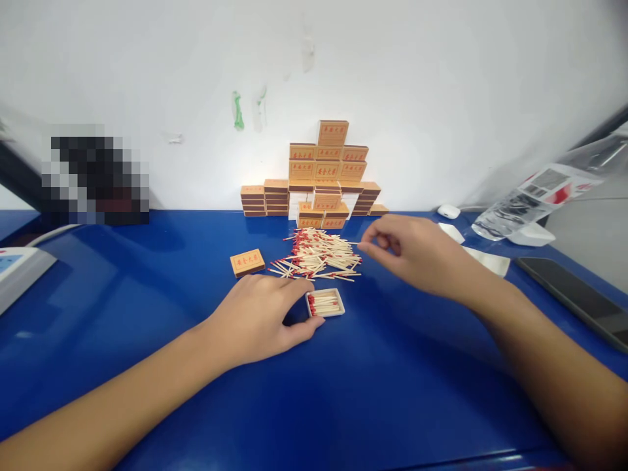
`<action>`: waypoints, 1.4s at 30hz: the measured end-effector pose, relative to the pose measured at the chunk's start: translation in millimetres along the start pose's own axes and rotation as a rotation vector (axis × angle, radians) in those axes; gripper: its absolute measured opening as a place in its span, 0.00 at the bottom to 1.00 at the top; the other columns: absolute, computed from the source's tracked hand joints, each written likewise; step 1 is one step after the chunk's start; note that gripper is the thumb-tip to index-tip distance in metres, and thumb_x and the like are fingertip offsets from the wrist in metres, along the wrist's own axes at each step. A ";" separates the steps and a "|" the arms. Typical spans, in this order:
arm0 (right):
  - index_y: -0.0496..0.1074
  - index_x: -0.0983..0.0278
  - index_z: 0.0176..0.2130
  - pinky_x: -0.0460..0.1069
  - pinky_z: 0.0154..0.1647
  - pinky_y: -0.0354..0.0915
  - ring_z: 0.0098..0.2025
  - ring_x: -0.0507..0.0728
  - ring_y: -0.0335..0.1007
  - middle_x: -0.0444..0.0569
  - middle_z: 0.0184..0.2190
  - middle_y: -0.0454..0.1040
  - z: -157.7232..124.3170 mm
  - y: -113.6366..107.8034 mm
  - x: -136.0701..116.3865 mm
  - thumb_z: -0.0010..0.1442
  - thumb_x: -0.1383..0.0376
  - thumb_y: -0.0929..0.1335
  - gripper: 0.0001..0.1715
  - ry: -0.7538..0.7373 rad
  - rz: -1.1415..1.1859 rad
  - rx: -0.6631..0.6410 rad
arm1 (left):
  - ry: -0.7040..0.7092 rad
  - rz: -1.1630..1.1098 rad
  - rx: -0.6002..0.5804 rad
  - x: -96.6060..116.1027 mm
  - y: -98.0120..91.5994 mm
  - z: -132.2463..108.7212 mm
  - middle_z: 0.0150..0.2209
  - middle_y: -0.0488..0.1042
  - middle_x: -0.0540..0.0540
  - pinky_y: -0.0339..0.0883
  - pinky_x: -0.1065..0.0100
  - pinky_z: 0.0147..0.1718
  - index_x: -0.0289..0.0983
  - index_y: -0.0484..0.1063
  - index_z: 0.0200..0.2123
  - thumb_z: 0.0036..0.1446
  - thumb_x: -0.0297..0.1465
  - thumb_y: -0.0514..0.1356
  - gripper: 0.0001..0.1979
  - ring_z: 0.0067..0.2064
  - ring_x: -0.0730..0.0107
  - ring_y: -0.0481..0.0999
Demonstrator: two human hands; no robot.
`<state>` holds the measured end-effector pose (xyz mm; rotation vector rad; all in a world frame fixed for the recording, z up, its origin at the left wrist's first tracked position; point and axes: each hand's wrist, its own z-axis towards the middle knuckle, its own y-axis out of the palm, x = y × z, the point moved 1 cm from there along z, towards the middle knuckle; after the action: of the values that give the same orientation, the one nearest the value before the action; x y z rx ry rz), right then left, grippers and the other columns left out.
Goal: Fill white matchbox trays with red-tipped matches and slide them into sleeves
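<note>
I observe bright, diffuse light on the wall (196,52). On the glossy table (304,405), soft shadow lies toward 4 o'clock and glare between 4 and 5. Pixelation masks 9 o'clock; edges stretch.

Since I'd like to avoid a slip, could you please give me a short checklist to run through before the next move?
1. Tray steadied: ok; the left hand spans the left end of the tray.
2. Single match pinched: ok; the right hand has it by one end, beside the loose pile.
3. Tray matches aligned: ok; red heads mostly at the left.
4. Loose pile tidy: not ok; its matches lie crisscrossed.
5. Lone matchbox empty: cannot tell; its inside is hidden.
6. Stacked boxes untouched: ok; both hands are apart from them.
</note>
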<state>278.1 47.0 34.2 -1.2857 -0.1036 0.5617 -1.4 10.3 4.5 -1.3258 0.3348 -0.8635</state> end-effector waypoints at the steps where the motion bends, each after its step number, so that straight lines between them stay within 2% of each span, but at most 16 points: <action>1: 0.76 0.60 0.35 0.51 0.32 0.58 0.30 0.57 0.69 0.47 0.30 0.76 3.5 -2.3 12.3 0.67 0.57 0.69 0.11 0.069 -0.032 0.030 | -0.001 0.000 0.002 0.2 -0.2 -0.4 0.22 0.71 0.53 0.56 0.67 0.24 0.39 0.80 0.45 0.64 0.43 0.64 0.14 0.22 0.69 0.70; 4: 0.78 0.61 0.40 0.53 0.36 0.63 0.33 0.59 0.73 0.50 0.35 0.80 17.9 -5.3 54.2 0.64 0.59 0.70 0.09 0.304 -0.045 0.124 | 0.003 -0.007 0.017 0.7 -0.4 -2.2 0.24 0.73 0.52 0.60 0.66 0.25 0.39 0.79 0.48 0.65 0.43 0.63 0.16 0.24 0.67 0.72; 6: 0.79 0.63 0.45 0.55 0.41 0.67 0.38 0.61 0.76 0.54 0.41 0.82 31.1 -2.5 81.4 0.62 0.58 0.72 0.14 0.477 0.057 0.116 | 0.028 -0.025 0.055 0.4 0.0 -3.0 0.28 0.76 0.50 0.65 0.65 0.28 0.38 0.79 0.49 0.65 0.41 0.63 0.16 0.28 0.65 0.75; 9: 0.78 0.68 0.49 0.54 0.41 0.70 0.40 0.61 0.78 0.60 0.46 0.82 52.7 6.2 109.4 0.62 0.57 0.72 0.20 0.532 0.119 0.086 | 0.066 -0.044 0.167 -1.9 -0.5 -2.7 0.40 0.81 0.43 0.73 0.60 0.37 0.36 0.78 0.49 0.66 0.40 0.63 0.16 0.39 0.60 0.79; 11: 0.78 0.69 0.49 0.52 0.40 0.71 0.40 0.61 0.78 0.61 0.47 0.82 63.6 13.2 119.3 0.61 0.57 0.74 0.21 0.536 0.144 0.067 | 0.064 -0.049 0.247 -4.1 -2.8 -1.3 0.43 0.81 0.41 0.74 0.56 0.42 0.36 0.78 0.49 0.67 0.40 0.63 0.15 0.43 0.58 0.78; 14: 0.78 0.67 0.47 0.51 0.38 0.70 0.37 0.59 0.77 0.56 0.42 0.82 71.0 22.1 126.4 0.58 0.60 0.76 0.19 0.506 0.177 0.022 | -0.023 -0.113 0.319 -8.4 -9.8 2.3 0.42 0.81 0.43 0.74 0.57 0.42 0.37 0.78 0.48 0.65 0.41 0.65 0.14 0.42 0.60 0.78; 18: 0.77 0.65 0.41 0.52 0.42 0.69 0.38 0.59 0.75 0.54 0.42 0.82 68.1 26.1 131.8 0.55 0.62 0.77 0.14 0.427 0.169 0.026 | -0.237 -0.285 0.328 -17.1 -20.2 7.0 0.34 0.80 0.48 0.69 0.68 0.30 0.40 0.80 0.48 0.63 0.43 0.67 0.16 0.31 0.70 0.73; 20: 0.77 0.64 0.40 0.52 0.42 0.69 0.38 0.58 0.74 0.53 0.43 0.81 65.2 26.6 133.7 0.56 0.61 0.76 0.13 0.385 0.171 0.031 | -0.282 -0.333 0.334 -21.7 -23.2 8.2 0.31 0.78 0.50 0.65 0.70 0.27 0.39 0.80 0.48 0.62 0.43 0.67 0.17 0.28 0.73 0.70; 26: 0.77 0.66 0.48 0.52 0.41 0.68 0.35 0.56 0.72 0.55 0.47 0.80 64.8 25.8 138.3 0.56 0.60 0.76 0.22 0.329 0.168 0.032 | -0.329 -0.407 0.318 -30.4 -21.9 8.8 0.27 0.73 0.53 0.62 0.72 0.26 0.39 0.80 0.51 0.62 0.44 0.67 0.19 0.26 0.74 0.67; 29: 0.78 0.66 0.44 0.53 0.41 0.68 0.36 0.57 0.72 0.55 0.42 0.81 65.9 22.6 142.1 0.55 0.59 0.76 0.19 0.302 0.163 0.003 | -0.324 -0.438 0.310 -31.3 -20.8 8.8 0.26 0.71 0.54 0.61 0.72 0.26 0.39 0.80 0.52 0.62 0.44 0.67 0.20 0.26 0.75 0.66; 32: 0.78 0.65 0.41 0.53 0.43 0.68 0.39 0.58 0.73 0.54 0.44 0.81 64.7 20.6 144.8 0.54 0.58 0.77 0.18 0.276 0.157 -0.001 | -0.326 -0.461 0.285 -31.5 -20.7 8.8 0.25 0.69 0.54 0.60 0.72 0.26 0.38 0.79 0.52 0.62 0.44 0.67 0.21 0.27 0.74 0.64; 38: 0.76 0.63 0.43 0.54 0.45 0.71 0.41 0.60 0.75 0.53 0.42 0.81 62.9 21.9 142.3 0.52 0.56 0.77 0.21 0.276 0.147 0.032 | -0.345 -0.494 0.302 -33.3 -19.4 9.1 0.27 0.70 0.53 0.59 0.71 0.27 0.39 0.80 0.52 0.58 0.45 0.70 0.23 0.28 0.74 0.64; 42: 0.78 0.64 0.42 0.56 0.45 0.71 0.40 0.62 0.76 0.53 0.37 0.81 52.7 0.6 143.7 0.52 0.54 0.76 0.21 0.288 0.120 0.044 | -0.358 -0.516 0.285 -35.5 -16.9 9.6 0.26 0.67 0.53 0.57 0.71 0.26 0.41 0.81 0.52 0.58 0.46 0.70 0.23 0.27 0.74 0.62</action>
<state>381.8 158.0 15.8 -1.3225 0.2255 0.4728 -24.4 42.3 13.8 -1.2828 -0.4170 -1.0292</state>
